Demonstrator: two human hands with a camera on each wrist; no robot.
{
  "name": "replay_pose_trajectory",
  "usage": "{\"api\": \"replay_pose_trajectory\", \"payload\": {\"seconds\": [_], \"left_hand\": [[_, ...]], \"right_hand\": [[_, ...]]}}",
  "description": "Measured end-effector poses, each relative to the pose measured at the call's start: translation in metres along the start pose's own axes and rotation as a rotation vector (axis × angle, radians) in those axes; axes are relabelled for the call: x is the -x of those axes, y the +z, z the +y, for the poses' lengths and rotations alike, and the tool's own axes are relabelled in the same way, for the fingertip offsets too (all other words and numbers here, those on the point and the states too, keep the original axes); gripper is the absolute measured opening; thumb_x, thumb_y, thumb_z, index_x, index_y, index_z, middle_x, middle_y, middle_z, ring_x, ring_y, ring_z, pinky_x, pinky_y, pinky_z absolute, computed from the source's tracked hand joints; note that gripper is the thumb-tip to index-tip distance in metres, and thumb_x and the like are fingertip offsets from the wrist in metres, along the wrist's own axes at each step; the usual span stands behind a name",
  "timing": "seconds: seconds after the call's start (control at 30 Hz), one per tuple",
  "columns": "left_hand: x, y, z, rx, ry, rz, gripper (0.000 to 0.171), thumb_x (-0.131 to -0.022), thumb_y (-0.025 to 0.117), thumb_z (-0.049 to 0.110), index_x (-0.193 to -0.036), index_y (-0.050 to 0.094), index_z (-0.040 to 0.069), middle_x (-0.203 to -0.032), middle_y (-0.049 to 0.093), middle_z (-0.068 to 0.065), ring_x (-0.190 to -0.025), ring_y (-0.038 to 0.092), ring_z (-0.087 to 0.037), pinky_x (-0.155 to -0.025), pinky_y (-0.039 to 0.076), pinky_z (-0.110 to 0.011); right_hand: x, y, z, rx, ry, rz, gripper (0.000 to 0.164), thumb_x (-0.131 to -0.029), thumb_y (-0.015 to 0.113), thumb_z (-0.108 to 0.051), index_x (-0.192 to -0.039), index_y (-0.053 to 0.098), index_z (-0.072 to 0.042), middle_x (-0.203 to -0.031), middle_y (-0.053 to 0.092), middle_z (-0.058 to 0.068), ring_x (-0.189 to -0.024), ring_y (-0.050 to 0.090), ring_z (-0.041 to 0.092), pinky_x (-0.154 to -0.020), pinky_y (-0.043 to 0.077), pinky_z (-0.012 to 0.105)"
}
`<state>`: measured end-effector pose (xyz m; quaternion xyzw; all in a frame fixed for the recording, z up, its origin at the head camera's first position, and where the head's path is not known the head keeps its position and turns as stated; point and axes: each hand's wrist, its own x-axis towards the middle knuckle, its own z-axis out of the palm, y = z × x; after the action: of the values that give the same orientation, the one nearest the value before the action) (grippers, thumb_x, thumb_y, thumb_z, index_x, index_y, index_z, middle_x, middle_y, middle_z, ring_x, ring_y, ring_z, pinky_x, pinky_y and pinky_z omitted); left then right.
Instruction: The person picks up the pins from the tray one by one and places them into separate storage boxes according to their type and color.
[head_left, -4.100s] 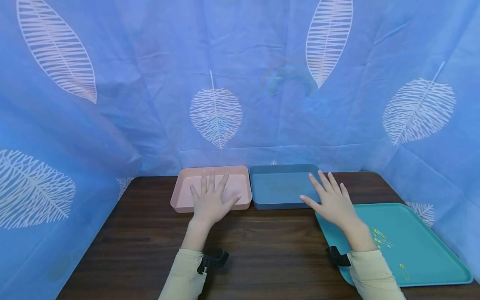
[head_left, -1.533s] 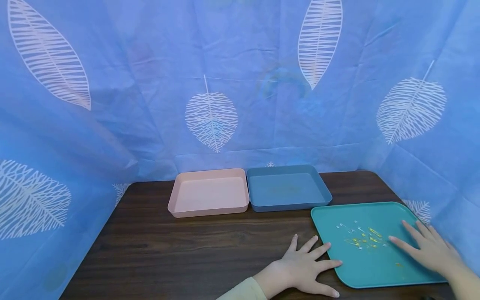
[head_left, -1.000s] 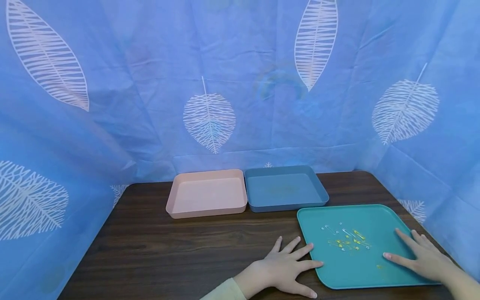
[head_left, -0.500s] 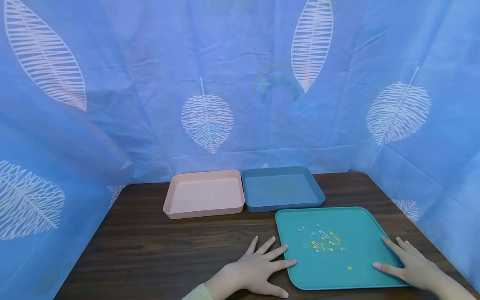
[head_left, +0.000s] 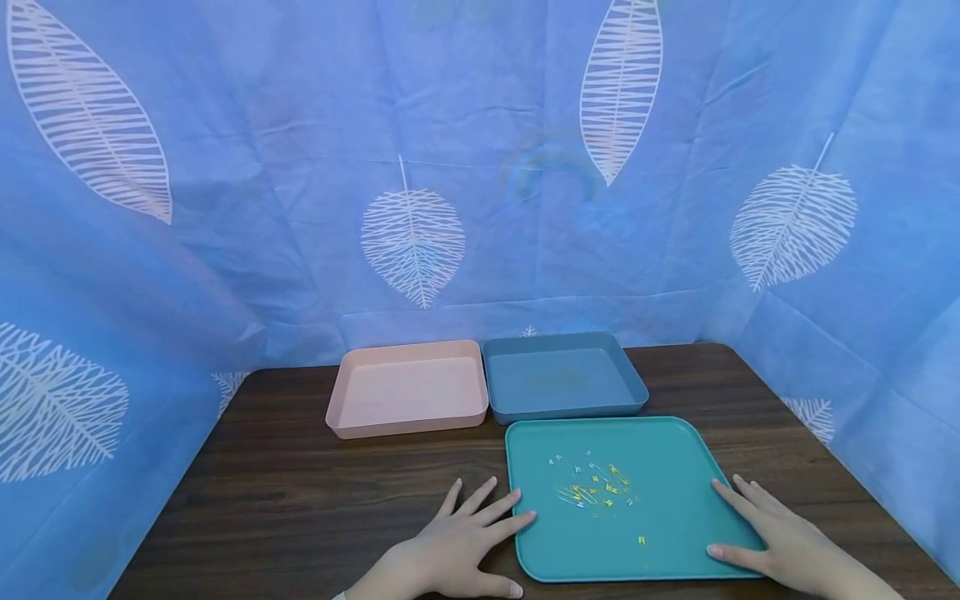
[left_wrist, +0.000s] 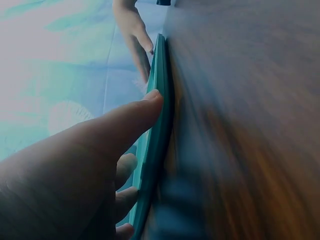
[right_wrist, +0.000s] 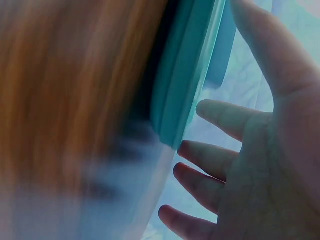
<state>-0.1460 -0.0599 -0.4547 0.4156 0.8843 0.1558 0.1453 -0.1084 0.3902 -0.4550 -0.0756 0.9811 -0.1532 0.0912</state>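
Note:
A teal tray [head_left: 675, 500] lies on the dark wooden table, carrying several small yellow and silver safety pins [head_left: 611, 487] gathered left of its middle. One yellow pin [head_left: 641, 541] sits apart near the front. My left hand [head_left: 453, 550] is spread at the tray's left edge, fingertips on the rim; the left wrist view shows its thumb [left_wrist: 135, 117] against the tray's side. At the right edge, my right hand [head_left: 787, 542] has straight, parted fingers, with the thumb over the tray. In the right wrist view its fingers [right_wrist: 210, 157] lie beside the tray's corner.
Behind the teal tray stand a shallow pink tray [head_left: 408, 392] and a blue tray [head_left: 566, 387], side by side at the table's back edge. A blue cloth [head_left: 487, 242] with white leaf prints hangs behind and along both sides.
Both hands have come down from above to the teal tray's sides. The tray has slid left across the table with its pins, the hands moving along with it. The pink and blue trays stayed put.

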Motion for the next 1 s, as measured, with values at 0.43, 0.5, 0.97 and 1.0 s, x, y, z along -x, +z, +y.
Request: {"api": "replay_pose_trajectory", "payload": {"seconds": [0.43,0.5,0.97,1.0], "left_hand": [[0.043,-0.002,-0.023,0.068,-0.107,0.070,0.079,-0.086,0.053,0.069,-0.153,0.026,0.038,-0.164,0.022,0.003,-0.151,0.015,-0.038,-0.109,0.008,-0.077],[0.050,-0.003,-0.026,0.075,-0.129,0.077,0.080,-0.085,0.054,0.069,-0.153,0.028,0.037,-0.163,0.023,0.002,-0.151,0.016,-0.038,-0.108,0.008,-0.077],[0.060,-0.002,-0.043,-0.014,-0.199,0.148,0.078,-0.084,0.045,0.078,-0.150,0.036,0.037,-0.162,0.027,0.003,-0.152,0.015,-0.034,-0.111,0.012,-0.075],[0.059,-0.002,-0.044,-0.021,-0.196,0.151,0.078,-0.084,0.045,0.077,-0.150,0.036,0.037,-0.161,0.028,0.003,-0.152,0.015,-0.034,-0.111,0.012,-0.075]], "right_hand": [[-0.004,0.016,-0.047,-0.029,-0.167,0.009,0.088,-0.082,0.069,-0.055,-0.151,0.036,-0.011,-0.149,0.032,0.035,-0.131,0.035,0.060,-0.084,0.041,0.071],[-0.005,0.019,-0.054,-0.033,-0.198,0.012,0.087,-0.081,0.069,-0.055,-0.151,0.037,-0.012,-0.150,0.033,0.034,-0.131,0.035,0.059,-0.084,0.040,0.072],[-0.013,0.025,-0.091,0.000,-0.356,0.057,0.093,-0.079,0.068,-0.062,-0.153,0.032,-0.020,-0.151,0.035,0.030,-0.129,0.039,0.056,-0.083,0.048,0.062],[-0.013,0.025,-0.091,0.002,-0.348,0.059,0.095,-0.077,0.069,-0.062,-0.154,0.031,-0.020,-0.151,0.034,0.030,-0.130,0.039,0.056,-0.082,0.048,0.063]]}}
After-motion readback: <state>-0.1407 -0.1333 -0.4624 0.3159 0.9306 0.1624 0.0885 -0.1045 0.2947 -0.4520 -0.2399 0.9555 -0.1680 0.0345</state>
